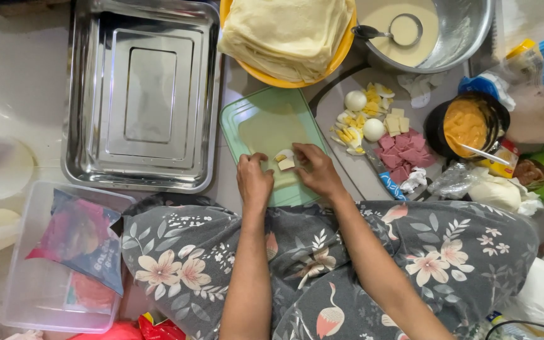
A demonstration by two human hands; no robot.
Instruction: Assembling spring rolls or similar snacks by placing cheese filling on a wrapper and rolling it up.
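A thin pale wrapper sheet (271,129) lies on a green cutting board (234,116) in front of my knees. Small pieces of egg and cheese filling (284,160) sit on its near edge. My left hand (253,181) and my right hand (317,170) rest on either side of the filling, fingers curled over the wrapper's near edge and pinching it. A yellow bowl (272,77) stacked with more pale wrappers stands just beyond the board.
A large steel tray (89,94) sits to the left. A grey board (335,104) on the right carries boiled eggs, cheese cubes and pink meat pieces. A steel bowl of batter (467,38) with a ladle, a black sauce cup (432,126) and a clear lidded box (29,252) surround me.
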